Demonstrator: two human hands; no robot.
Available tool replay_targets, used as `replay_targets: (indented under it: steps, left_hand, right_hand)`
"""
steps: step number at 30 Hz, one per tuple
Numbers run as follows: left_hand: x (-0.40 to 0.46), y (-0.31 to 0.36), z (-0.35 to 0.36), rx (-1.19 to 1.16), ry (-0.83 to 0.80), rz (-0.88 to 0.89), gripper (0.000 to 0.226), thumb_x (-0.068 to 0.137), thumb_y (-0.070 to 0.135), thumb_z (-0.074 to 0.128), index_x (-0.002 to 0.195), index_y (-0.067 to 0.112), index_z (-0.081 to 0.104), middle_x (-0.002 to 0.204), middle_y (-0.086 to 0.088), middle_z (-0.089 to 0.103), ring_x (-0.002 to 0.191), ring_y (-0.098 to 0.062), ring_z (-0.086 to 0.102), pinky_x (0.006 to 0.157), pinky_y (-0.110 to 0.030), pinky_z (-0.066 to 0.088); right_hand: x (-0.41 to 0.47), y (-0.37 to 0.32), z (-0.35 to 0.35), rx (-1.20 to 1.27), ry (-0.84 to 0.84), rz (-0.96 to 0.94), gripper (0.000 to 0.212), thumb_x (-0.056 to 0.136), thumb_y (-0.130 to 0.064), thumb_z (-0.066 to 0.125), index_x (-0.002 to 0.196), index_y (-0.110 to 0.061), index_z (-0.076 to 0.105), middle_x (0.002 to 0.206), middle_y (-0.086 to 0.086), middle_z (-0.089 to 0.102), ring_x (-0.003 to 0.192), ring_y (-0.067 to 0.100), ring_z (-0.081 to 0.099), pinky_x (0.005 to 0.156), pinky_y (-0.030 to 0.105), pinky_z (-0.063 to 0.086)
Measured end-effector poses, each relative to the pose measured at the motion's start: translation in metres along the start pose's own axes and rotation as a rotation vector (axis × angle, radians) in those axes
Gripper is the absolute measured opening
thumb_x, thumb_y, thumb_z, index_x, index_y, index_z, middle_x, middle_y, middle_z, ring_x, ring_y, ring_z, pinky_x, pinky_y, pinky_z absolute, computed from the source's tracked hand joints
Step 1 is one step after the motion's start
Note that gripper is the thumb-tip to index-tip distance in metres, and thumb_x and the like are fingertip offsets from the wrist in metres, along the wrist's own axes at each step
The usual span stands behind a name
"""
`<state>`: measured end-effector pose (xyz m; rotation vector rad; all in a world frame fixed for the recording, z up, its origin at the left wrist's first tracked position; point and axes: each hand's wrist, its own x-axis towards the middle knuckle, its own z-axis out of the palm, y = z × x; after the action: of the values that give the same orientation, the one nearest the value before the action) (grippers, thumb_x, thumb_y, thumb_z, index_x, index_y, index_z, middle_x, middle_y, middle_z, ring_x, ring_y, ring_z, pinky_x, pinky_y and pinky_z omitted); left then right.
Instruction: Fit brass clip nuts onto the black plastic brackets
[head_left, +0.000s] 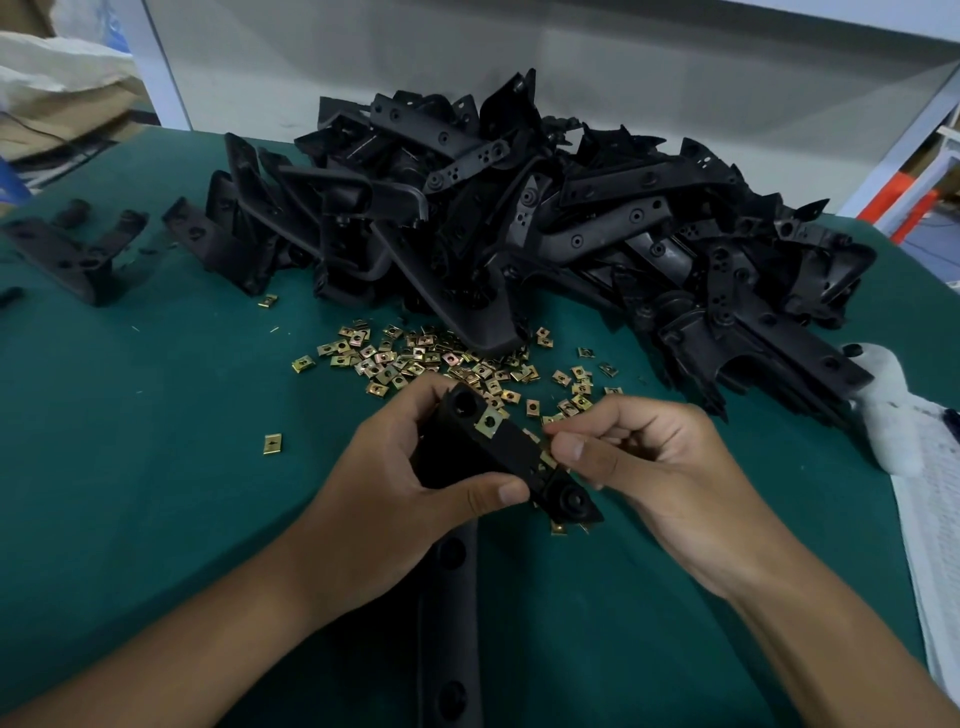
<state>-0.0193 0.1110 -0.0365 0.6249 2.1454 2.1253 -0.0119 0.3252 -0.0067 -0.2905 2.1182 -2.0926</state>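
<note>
While left hand (395, 467) grips black bracket (498, 457) above green table (156, 415), one brass clip nut (488, 422) sits on bracket's top edge; right hand (639, 457) pinches second nut (548, 458) against bracket; loose nuts (415, 358), bracket pile (545, 218) behind.

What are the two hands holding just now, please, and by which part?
The left hand grips a black bracket around its middle. The right hand pinches a brass clip nut at the bracket's edge.
</note>
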Motion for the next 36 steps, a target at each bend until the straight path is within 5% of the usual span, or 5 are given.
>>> replay_targets:
  steps: [13,19,25,30,36]
  left_hand:
    - [-0.001,-0.004,0.004,0.001,0.176,0.039,0.030,0.072,0.040,0.084,0.093,0.040,0.064,0.092,0.009,0.076,0.083,-0.003,0.071,0.071,-0.016,0.054]
    - [-0.003,-0.006,0.004,0.039,0.174,0.055,0.033,0.074,0.046,0.084,0.096,0.041,0.060,0.089,0.010,0.072,0.078,-0.007,0.069,0.067,-0.018,0.054]
    - [-0.002,-0.005,0.006,0.034,0.113,0.106,0.036,0.082,0.034,0.079,0.110,0.041,0.059,0.091,0.016,0.067,0.077,0.002,0.063,0.068,-0.012,0.050]
    - [-0.001,-0.006,0.002,-0.042,0.102,0.004,0.026,0.083,0.041,0.075,0.107,0.039,0.064,0.094,0.007,0.070,0.082,-0.007,0.068,0.069,-0.018,0.055]
    - [-0.004,-0.006,0.004,-0.067,0.108,-0.058,0.027,0.073,0.043,0.080,0.097,0.040,0.068,0.093,0.003,0.073,0.088,-0.014,0.071,0.073,-0.030,0.060]
  right_hand:
    - [-0.004,0.000,0.004,-0.119,-0.020,0.006,0.039,0.070,-0.031,0.085,0.108,-0.033,0.078,0.101,0.003,0.076,0.090,0.014,0.071,0.077,0.022,0.057]
    - [-0.005,0.005,0.012,-0.147,0.012,-0.086,0.020,0.078,-0.029,0.083,0.098,-0.027,0.079,0.073,-0.013,0.070,0.067,-0.002,0.063,0.061,0.009,0.047]
    - [-0.005,0.009,0.008,-0.314,0.026,-0.157,0.020,0.080,-0.033,0.079,0.099,-0.036,0.075,0.072,-0.017,0.066,0.064,-0.002,0.057,0.059,0.012,0.046]
    - [-0.006,0.015,0.009,-0.416,0.115,-0.197,0.035,0.074,-0.055,0.080,0.103,-0.036,0.073,0.091,-0.009,0.073,0.077,0.020,0.067,0.071,0.041,0.057]
    - [-0.004,0.011,0.005,-0.579,0.147,-0.405,0.025,0.078,-0.036,0.079,0.097,-0.021,0.075,0.085,-0.012,0.071,0.078,0.017,0.066,0.068,0.034,0.052]
